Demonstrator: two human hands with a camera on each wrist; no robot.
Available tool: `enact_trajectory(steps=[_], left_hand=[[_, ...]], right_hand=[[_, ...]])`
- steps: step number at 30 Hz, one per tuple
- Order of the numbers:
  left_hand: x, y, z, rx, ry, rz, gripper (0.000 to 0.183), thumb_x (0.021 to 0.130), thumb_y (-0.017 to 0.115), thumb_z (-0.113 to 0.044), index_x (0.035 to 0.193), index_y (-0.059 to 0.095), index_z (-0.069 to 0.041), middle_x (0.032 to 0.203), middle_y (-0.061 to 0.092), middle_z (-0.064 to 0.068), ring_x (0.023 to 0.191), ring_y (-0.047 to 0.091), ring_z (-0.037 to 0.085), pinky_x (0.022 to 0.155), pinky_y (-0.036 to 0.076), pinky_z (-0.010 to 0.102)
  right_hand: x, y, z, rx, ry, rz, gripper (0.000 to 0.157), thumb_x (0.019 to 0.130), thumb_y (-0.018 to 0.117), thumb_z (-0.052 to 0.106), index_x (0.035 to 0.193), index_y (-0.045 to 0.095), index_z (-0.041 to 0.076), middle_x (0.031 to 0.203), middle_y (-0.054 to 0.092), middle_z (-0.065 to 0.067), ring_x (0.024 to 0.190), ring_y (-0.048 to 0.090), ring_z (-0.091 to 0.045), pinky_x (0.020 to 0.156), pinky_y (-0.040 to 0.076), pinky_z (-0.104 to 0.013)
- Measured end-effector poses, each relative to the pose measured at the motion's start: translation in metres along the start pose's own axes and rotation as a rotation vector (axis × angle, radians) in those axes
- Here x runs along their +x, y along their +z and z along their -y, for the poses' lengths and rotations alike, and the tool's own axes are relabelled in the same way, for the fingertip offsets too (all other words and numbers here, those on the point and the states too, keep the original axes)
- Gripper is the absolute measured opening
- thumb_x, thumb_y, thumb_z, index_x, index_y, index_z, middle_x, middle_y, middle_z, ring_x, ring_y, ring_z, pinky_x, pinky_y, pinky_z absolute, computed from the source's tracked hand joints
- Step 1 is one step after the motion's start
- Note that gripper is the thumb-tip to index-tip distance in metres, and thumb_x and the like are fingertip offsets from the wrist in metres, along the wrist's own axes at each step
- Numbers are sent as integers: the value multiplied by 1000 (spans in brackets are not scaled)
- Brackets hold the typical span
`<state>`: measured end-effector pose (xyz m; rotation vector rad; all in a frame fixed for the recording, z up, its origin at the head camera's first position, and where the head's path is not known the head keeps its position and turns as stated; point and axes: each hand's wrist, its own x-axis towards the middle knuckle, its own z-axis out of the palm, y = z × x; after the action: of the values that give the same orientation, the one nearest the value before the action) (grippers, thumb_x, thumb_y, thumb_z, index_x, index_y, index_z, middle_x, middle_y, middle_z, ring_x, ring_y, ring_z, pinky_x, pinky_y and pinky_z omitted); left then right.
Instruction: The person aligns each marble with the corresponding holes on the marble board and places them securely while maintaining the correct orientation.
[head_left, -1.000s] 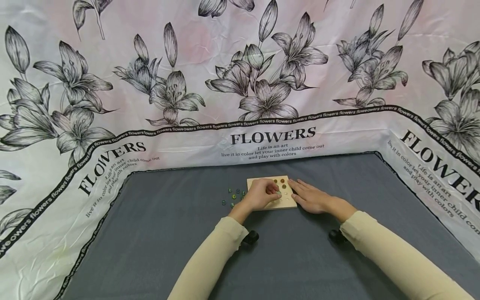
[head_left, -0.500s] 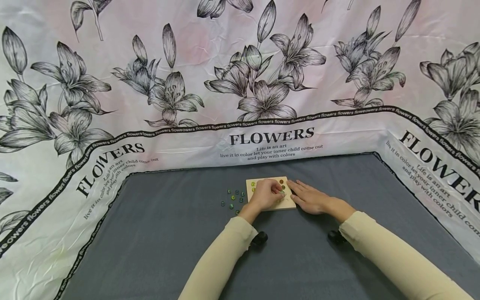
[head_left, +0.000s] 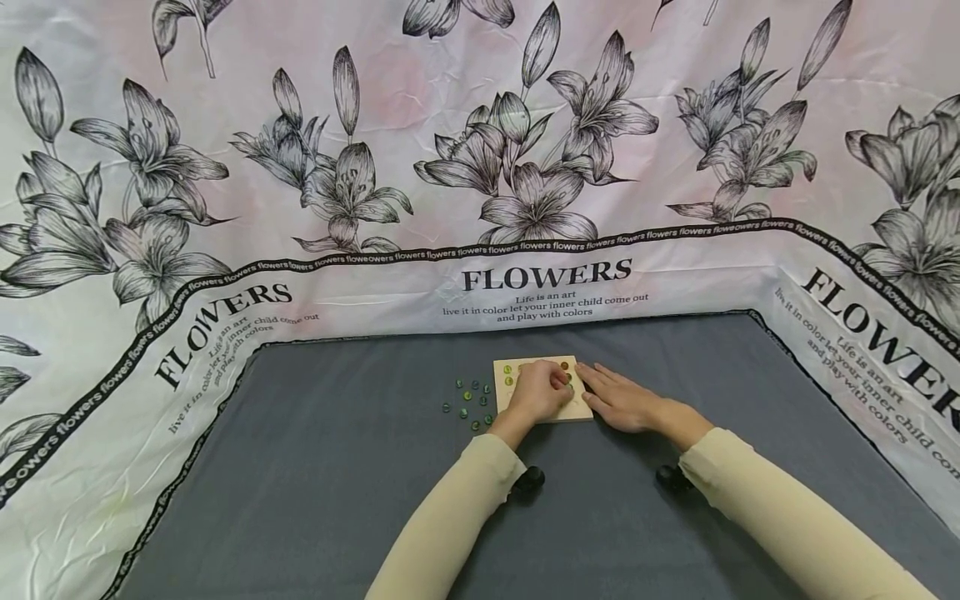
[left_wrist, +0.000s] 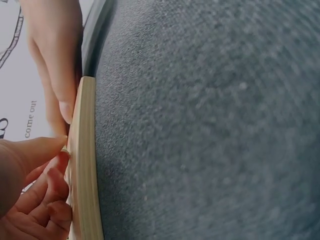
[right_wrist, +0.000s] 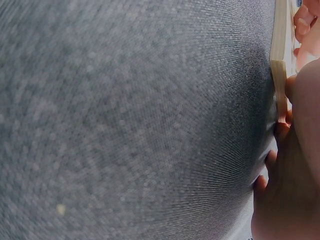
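My left hand (head_left: 537,392) is over a pale wooden board (head_left: 583,411), its thumb and forefinger meeting low at the surface. Between these fingertips the left wrist view shows a glint of a small marble (left_wrist: 64,148), mostly hidden. The other fingers curl beside the board's edge (left_wrist: 86,160). My right hand (head_left: 624,398) lies flat with straight fingers against the right side of the board, its fingertips at the edge. Yellow marbles (head_left: 507,369) sit in hollows at the board's left, and a brown marble (head_left: 565,366) at its upper right. The left hand covers the board's middle.
Several loose green and yellow marbles (head_left: 463,413) lie on the dark grey cloth (head_left: 337,467) just left of the board. Behind rises a white curtain (head_left: 390,292) printed with flowers. A black wrist camera (head_left: 529,482) hangs beneath the left sleeve.
My left hand has shifted a little to the right across the board with the pinched marble, uncovering yellow marbles at the left. The right hand has stayed at the board's right side.
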<state>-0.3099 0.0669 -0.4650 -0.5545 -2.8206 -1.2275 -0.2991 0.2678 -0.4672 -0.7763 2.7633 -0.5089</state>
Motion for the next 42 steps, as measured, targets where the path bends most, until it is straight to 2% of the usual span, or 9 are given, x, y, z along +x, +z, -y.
enact_trajectory(steps=[5,9,14,22,27,33,37,42], left_hand=[[0,-1,2,28,8,-2,8,90,77,-9,98,77,-5,81,71,0,69,60,6,65,48,19],[0,-5,3,30,32,9,12,91,76,-9,102,76,-4,82,70,1,70,59,7,66,49,21],[-3,-13,1,29,55,17,19,91,76,-9,110,75,-3,86,71,2,73,62,10,68,50,24],[-13,-29,-2,48,81,47,26,94,75,-14,117,71,-3,94,71,4,79,62,11,70,50,23],[-21,-45,-2,50,94,88,27,96,74,-15,119,69,-3,93,68,3,74,58,11,66,48,24],[-34,-67,7,57,152,113,28,95,75,-12,120,69,-1,100,70,6,74,58,12,69,48,26],[-45,-86,14,68,173,122,31,95,74,-11,123,68,1,106,70,12,74,58,15,68,49,28],[-59,-111,31,94,172,109,31,95,74,-11,123,68,-1,111,69,15,77,58,15,68,50,29]], right_hand=[[3,3,-3,-2,-15,-2,63,113,33,37,163,17,2,169,16,-20,154,11,-45,121,15,-60],[4,-2,0,2,-36,-11,64,113,33,38,162,18,0,167,17,-24,153,13,-49,119,16,-63],[4,-5,1,-2,-26,-5,63,113,34,35,162,18,-1,167,16,-24,153,12,-49,120,16,-63],[5,0,-4,-6,-24,-8,63,113,33,35,162,17,0,168,16,-22,154,11,-47,121,15,-61],[4,2,-4,-5,-21,-13,64,113,33,36,162,17,-1,167,17,-23,153,12,-48,121,15,-62],[3,5,-4,6,-19,-13,63,113,35,35,162,19,-1,167,18,-24,152,12,-49,120,16,-63],[-1,0,1,10,-30,-25,61,113,38,29,160,20,-5,166,19,-27,151,14,-51,119,16,-64],[-3,-4,6,30,-49,-31,62,112,38,30,160,21,-6,165,19,-29,150,14,-53,118,17,-66]])
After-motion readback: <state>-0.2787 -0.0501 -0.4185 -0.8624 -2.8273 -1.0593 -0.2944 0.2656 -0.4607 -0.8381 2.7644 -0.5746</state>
